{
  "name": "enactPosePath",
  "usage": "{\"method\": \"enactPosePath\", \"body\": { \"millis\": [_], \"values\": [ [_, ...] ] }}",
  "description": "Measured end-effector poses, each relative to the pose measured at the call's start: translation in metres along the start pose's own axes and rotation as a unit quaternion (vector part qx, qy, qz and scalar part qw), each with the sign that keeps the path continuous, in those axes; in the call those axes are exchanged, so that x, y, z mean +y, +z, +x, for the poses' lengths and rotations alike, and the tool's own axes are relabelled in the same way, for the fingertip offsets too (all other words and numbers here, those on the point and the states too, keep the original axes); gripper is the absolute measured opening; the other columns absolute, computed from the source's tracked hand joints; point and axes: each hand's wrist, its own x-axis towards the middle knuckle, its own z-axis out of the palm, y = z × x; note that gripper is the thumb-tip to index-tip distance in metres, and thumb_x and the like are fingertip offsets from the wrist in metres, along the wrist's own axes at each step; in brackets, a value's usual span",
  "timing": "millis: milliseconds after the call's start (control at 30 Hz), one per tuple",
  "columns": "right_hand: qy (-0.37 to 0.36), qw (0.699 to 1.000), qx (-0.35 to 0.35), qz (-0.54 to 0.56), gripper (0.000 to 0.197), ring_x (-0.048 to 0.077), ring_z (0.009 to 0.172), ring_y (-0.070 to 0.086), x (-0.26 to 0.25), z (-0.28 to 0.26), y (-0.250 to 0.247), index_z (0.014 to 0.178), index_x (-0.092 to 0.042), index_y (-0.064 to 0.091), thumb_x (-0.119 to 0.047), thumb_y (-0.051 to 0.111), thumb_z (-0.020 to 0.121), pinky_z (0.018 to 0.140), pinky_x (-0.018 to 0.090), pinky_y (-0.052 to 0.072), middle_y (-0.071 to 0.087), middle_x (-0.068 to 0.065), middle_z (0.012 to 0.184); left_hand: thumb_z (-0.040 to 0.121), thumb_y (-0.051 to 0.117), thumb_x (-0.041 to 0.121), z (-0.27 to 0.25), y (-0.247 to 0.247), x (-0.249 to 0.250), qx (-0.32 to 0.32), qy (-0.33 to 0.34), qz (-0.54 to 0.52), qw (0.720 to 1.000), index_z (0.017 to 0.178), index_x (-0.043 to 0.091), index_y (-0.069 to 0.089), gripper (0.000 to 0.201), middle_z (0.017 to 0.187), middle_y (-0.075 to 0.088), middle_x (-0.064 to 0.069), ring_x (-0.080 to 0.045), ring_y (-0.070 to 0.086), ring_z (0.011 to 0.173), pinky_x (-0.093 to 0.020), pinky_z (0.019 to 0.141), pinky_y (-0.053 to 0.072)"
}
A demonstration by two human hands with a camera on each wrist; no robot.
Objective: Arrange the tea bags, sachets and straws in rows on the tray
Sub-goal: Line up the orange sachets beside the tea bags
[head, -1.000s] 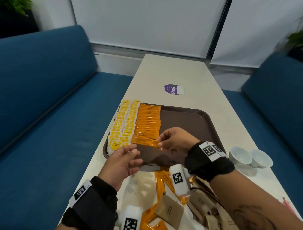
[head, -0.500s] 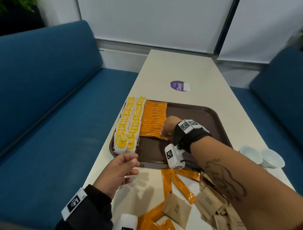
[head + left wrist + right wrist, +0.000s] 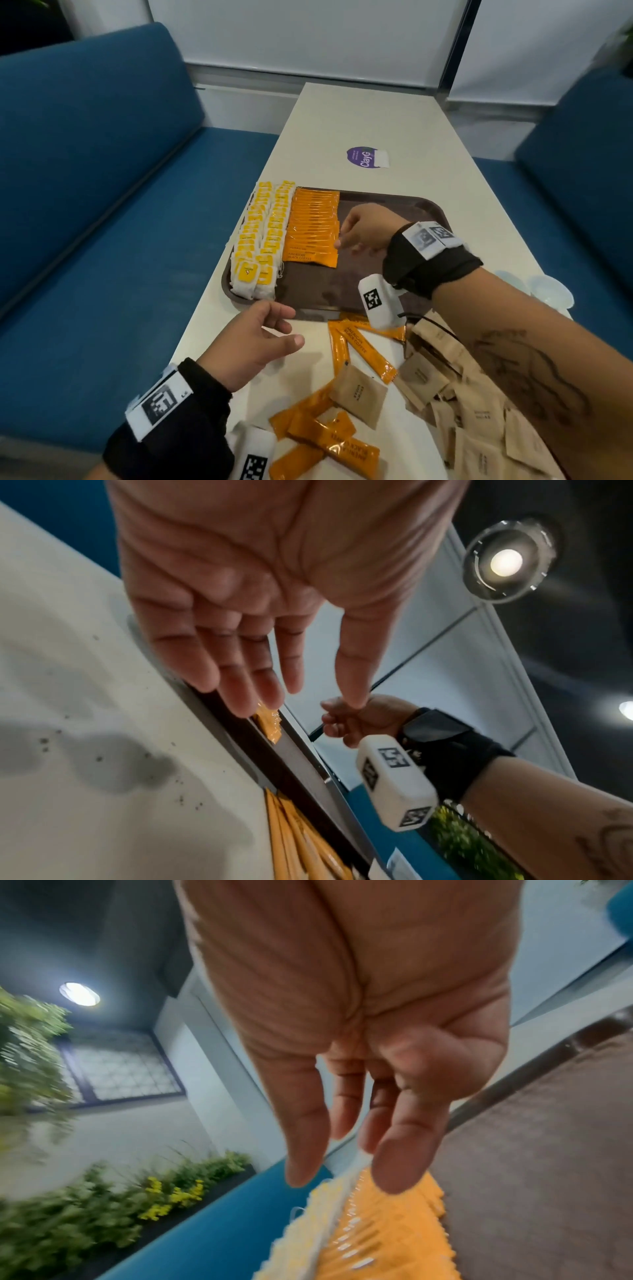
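A brown tray (image 3: pixel 376 274) lies on the white table (image 3: pixel 376 120). Along its left side run two rows of yellow tea bags (image 3: pixel 260 236) and one row of orange coffee sachets (image 3: pixel 313 226). My right hand (image 3: pixel 346 240) hovers over the tray just right of the orange row, fingers relaxed and empty (image 3: pixel 342 1164). My left hand (image 3: pixel 274 325) hangs open over the table at the tray's near edge, holding nothing (image 3: pixel 274 696). Loose orange sachets (image 3: pixel 363 346) and brown paper sachets (image 3: pixel 445 387) lie scattered in front of the tray.
Two small white cups (image 3: pixel 548 291) stand to the right of the tray. A purple round sticker (image 3: pixel 364 157) marks the table beyond it. Blue benches (image 3: pixel 102 205) flank the table on both sides.
The orange sachet held between both hands a second ago now lies at the near end of the orange row. My right hand let go of it; my left hand drew back to the tray's edge.
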Motion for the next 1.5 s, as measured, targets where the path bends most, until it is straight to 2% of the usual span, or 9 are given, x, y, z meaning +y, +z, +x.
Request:
{"method": "enactPosePath", "body": {
  "millis": [133, 300, 367, 500, 567, 767, 1200, 1333, 1500],
  "values": [
    [-0.062, 0.997, -0.042, -0.001, 0.025, 0.005, 0.064, 0.061, 0.01, -0.062, 0.004, 0.096, -0.013, 0.062, -0.024, 0.075, 0.079, 0.061, 0.02, 0.048, 0.065, -0.004, 0.081, 0.068, 0.08, 0.031, -0.015, 0.011, 0.007, -0.047, 0.013, 0.192, 0.98, 0.105, 0.034, 0.05, 0.048, 0.103, 0.055, 0.011, -0.007, 0.055, 0.084, -0.022, 0.078, 0.047],
    [-0.014, 0.985, -0.11, -0.131, 0.027, 0.012, 0.08, 0.063, 0.033, -0.1, 0.036, 0.099, -0.014, 0.067, -0.032, 0.072, 0.08, 0.075, 0.027, 0.055, 0.067, 0.001, 0.093, 0.061, 0.08, 0.05, -0.034, 0.038, 0.009, -0.129, 0.009, 0.416, 0.9, 0.136, 0.031, 0.034, 0.09, 0.13, 0.042, 0.01, -0.01, 0.043, 0.117, -0.026, 0.098, 0.042],
    [0.012, 0.98, -0.094, -0.173, 0.031, 0.015, 0.086, 0.063, 0.039, -0.104, 0.049, 0.099, -0.011, 0.066, -0.038, 0.069, 0.082, 0.082, 0.032, 0.055, 0.066, 0.002, 0.092, 0.059, 0.078, 0.057, -0.04, 0.05, 0.008, -0.141, 0.008, 0.476, 0.868, 0.135, 0.031, 0.032, 0.093, 0.13, 0.039, 0.008, -0.011, 0.038, 0.117, -0.029, 0.1, 0.041],
    [0.036, 0.968, -0.04, -0.247, 0.039, 0.016, 0.073, 0.058, 0.04, -0.108, 0.066, 0.073, -0.014, 0.057, -0.051, 0.062, 0.084, 0.067, 0.029, 0.05, 0.054, -0.002, 0.07, 0.059, 0.076, 0.056, -0.043, 0.061, 0.006, -0.125, 0.024, 0.542, 0.831, 0.122, 0.025, 0.036, 0.081, 0.12, 0.038, 0.004, -0.014, 0.038, 0.108, -0.03, 0.094, 0.043],
    [0.049, 0.962, -0.03, -0.266, 0.047, 0.018, 0.077, 0.058, 0.036, -0.109, 0.074, 0.071, -0.014, 0.054, -0.059, 0.059, 0.082, 0.068, 0.03, 0.049, 0.056, 0.0, 0.077, 0.066, 0.074, 0.05, -0.042, 0.063, 0.006, -0.11, 0.026, 0.552, 0.826, 0.119, 0.023, 0.039, 0.07, 0.118, 0.04, 0.002, -0.016, 0.042, 0.107, -0.028, 0.09, 0.042],
    [0.077, 0.958, -0.02, -0.277, 0.073, 0.027, 0.113, 0.047, 0.031, -0.105, 0.09, 0.127, -0.011, 0.049, -0.063, 0.062, 0.077, 0.09, 0.042, 0.048, 0.048, 0.01, 0.121, 0.07, 0.074, 0.038, -0.034, 0.061, 0.007, -0.127, 0.009, 0.561, 0.818, 0.116, 0.02, 0.043, 0.059, 0.115, 0.051, 0.0, -0.016, 0.051, 0.102, -0.024, 0.081, 0.042],
    [0.022, 0.972, -0.013, -0.235, 0.05, 0.027, 0.124, 0.041, 0.037, -0.11, 0.096, 0.131, -0.008, 0.041, -0.027, 0.061, 0.09, 0.095, 0.039, 0.043, 0.045, 0.011, 0.132, 0.092, 0.049, 0.028, -0.027, 0.062, -0.002, -0.154, 0.017, 0.572, 0.805, 0.11, 0.012, 0.048, 0.024, 0.115, 0.053, -0.01, -0.027, 0.055, 0.103, -0.03, 0.08, 0.04],
    [0.014, 0.975, -0.026, -0.22, 0.037, 0.028, 0.124, 0.041, 0.035, -0.111, 0.097, 0.129, -0.007, 0.042, -0.016, 0.05, 0.094, 0.096, 0.039, 0.041, 0.045, 0.012, 0.132, 0.094, 0.038, 0.019, -0.027, 0.061, -0.003, -0.152, 0.032, 0.558, 0.815, 0.093, 0.017, 0.037, 0.002, 0.109, 0.054, -0.011, -0.029, 0.055, 0.098, -0.032, 0.077, 0.039],
    [0.03, 0.969, -0.069, -0.234, 0.036, 0.03, 0.119, 0.044, 0.035, -0.108, 0.094, 0.129, -0.005, 0.044, -0.014, 0.047, 0.094, 0.094, 0.039, 0.042, 0.045, 0.015, 0.131, 0.094, 0.038, 0.019, -0.023, 0.041, -0.007, -0.163, 0.031, 0.516, 0.841, 0.09, 0.018, 0.034, 0.006, 0.086, 0.046, 0.0, -0.021, 0.048, 0.081, -0.028, 0.069, 0.033]
  ]
}}
